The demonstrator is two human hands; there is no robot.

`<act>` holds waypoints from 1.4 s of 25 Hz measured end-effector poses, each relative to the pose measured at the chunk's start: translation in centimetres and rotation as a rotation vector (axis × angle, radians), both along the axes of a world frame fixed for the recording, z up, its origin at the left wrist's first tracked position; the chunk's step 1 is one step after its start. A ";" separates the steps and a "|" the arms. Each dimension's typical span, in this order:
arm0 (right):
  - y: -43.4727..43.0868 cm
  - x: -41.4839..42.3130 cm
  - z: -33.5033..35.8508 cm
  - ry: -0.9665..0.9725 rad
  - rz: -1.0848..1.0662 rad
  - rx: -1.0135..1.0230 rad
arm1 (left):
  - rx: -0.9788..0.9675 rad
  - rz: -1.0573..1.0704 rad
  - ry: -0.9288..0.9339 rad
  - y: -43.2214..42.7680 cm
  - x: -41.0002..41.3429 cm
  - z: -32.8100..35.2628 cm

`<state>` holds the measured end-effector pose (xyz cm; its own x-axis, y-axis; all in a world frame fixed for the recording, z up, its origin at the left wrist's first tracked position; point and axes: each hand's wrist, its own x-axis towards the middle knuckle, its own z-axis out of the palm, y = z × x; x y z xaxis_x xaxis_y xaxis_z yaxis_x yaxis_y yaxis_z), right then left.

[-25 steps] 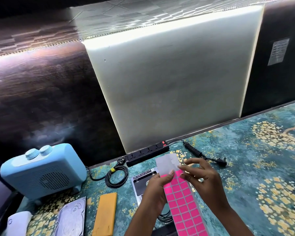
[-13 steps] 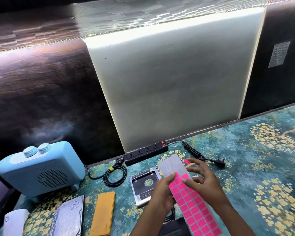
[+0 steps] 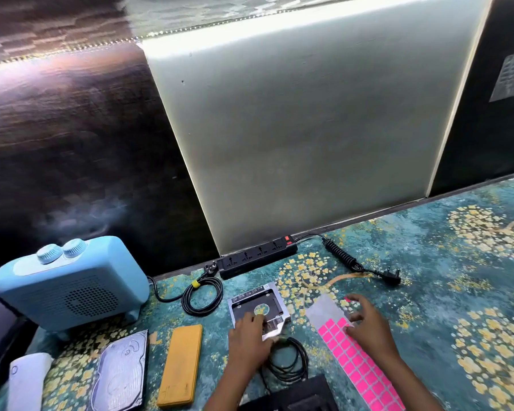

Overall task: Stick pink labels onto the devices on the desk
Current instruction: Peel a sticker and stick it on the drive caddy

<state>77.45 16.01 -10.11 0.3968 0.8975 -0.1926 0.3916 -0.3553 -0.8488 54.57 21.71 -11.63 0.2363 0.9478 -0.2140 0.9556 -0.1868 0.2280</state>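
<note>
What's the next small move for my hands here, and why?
Probably bring the right hand and press its pink label onto the silver drive caddy: the label clings to a fingertip, the left hand rests on the caddy, and no label shows on it.

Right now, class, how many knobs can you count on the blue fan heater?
2. Both sit on top of the blue fan heater: the first knob nearer its left end, the second knob just right of it. Any at the back would be hidden.
</note>
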 end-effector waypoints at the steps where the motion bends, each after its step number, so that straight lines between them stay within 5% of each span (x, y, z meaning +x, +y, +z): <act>1: 0.2 -0.1 -0.5 -0.037 0.021 -0.002 | -0.029 -0.026 0.013 0.4 -0.5 -0.1; 10: -0.3 -0.6 -2.0 -0.194 0.064 0.069 | -0.067 0.058 0.035 0.9 0.0 -0.4; 13: -0.4 -0.7 -0.8 -0.158 0.053 0.122 | 0.040 0.118 -0.087 0.7 0.2 0.1; 16: -0.3 -1.4 1.3 -0.070 -0.005 0.248 | 0.102 0.250 -0.507 0.8 0.7 3.2; 21: 0.3 -4.2 6.7 0.149 0.062 0.484 | -0.175 0.570 -1.515 0.6 1.3 9.9; 25: 0.5 -5.8 9.6 0.133 0.146 0.570 | -0.195 0.458 -1.393 -0.4 2.1 11.4; 29: 1.0 -5.2 10.8 -0.099 0.316 0.465 | -0.227 0.188 -1.135 -1.3 2.4 11.9; 35: 0.9 -5.1 11.3 -0.238 0.339 0.340 | -0.237 0.046 -1.100 -0.6 2.2 10.8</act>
<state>72.40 16.86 1.23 0.0713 0.9789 0.1913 0.6323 0.1040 -0.7677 56.75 21.13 -0.86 0.3733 0.9236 -0.0871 0.2181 0.0039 0.9759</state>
